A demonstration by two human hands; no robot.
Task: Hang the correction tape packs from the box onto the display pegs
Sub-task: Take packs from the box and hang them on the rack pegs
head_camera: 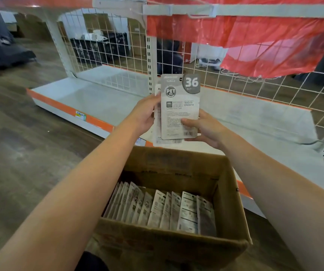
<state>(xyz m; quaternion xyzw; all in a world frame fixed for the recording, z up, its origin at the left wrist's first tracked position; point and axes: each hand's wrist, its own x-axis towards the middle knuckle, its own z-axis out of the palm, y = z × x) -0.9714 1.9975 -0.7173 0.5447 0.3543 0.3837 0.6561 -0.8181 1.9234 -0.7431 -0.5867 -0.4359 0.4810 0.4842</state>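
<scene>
Holding: your left hand (pixel 144 114) grips the left edge of a small stack of correction tape packs (pixel 178 106); right hand (pixel 204 130) pinches the lower right corner, thumb on the front.
Location: stack upright above the box (pixel 176 245), facing the wire grid (pixel 235 81); more packs stand in rows inside.
Feel: likely light, stiff card, slick face, so the stack can slide apart.
Grab point: stay on the lower edges, leave the top hang hole (pixel 180 79) free.
Pegs: none visible.
</scene>
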